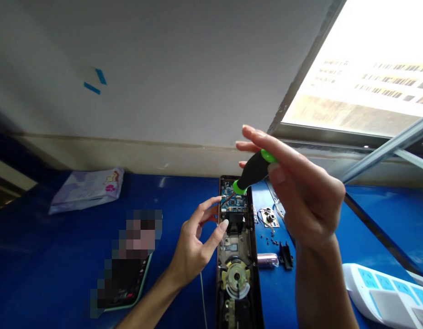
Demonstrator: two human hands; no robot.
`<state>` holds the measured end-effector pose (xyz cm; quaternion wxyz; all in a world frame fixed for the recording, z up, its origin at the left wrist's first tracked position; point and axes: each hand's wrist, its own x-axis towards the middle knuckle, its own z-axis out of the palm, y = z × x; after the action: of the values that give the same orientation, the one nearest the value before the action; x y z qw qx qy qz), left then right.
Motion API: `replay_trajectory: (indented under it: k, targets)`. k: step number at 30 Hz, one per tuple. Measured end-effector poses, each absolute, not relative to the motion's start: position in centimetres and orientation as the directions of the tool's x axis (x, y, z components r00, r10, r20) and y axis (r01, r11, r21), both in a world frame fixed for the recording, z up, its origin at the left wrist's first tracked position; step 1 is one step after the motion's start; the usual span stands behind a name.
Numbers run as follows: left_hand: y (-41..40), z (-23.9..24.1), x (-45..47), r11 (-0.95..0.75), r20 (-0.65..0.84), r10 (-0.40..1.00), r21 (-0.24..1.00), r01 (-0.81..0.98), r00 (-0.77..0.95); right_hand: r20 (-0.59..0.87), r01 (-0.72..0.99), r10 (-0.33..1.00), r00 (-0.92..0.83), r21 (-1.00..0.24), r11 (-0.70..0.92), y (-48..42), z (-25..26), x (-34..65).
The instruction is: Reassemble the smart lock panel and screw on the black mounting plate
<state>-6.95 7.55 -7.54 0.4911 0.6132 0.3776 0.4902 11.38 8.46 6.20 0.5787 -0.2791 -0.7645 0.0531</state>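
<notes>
An opened door-lock body [236, 256] lies lengthwise on the blue table [170, 205], showing a blue circuit board [234, 197] at its far end and a brass round mechanism [236, 275] nearer me. My right hand [300, 196] grips a screwdriver with a black and green handle [254, 172]; its tip points down at the circuit board. My left hand [198, 237] rests at the lock's left edge, thumb and forefinger apart and touching the casing beside the board, holding nothing.
Small screws [271, 238], a metal plate part [269, 216], a black clip [286, 255] and a pale cylinder [267, 260] lie right of the lock. A white power strip [386, 292] is at lower right. A tablet [129, 283] and a plastic packet [88, 188] lie left. Wall and window behind.
</notes>
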Motion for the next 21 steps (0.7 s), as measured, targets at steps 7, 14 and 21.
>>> replay_trajectory:
  k: [7, 14, 21]
  targets:
    - [7.5, -7.32, -6.86, -0.246, 0.245, 0.944, 0.969, -0.024, 0.221, 0.92, 0.488, 0.384, -0.076, -0.301, 0.819, 8.75, 5.99, 11.51]
    - [7.58, -7.49, -6.86, -0.252, 0.252, 0.945, 0.967, -0.026, 0.211, 0.877, 0.383, 0.45, -0.167, -0.363, 0.85, 8.28, 6.32, 11.07]
    - [7.6, -7.89, -6.85, -0.219, 0.225, 0.95, 0.974, -0.053, 0.216, 0.856, 0.408, 0.497, -0.142, -0.407, 0.818, 8.27, 6.38, 10.97]
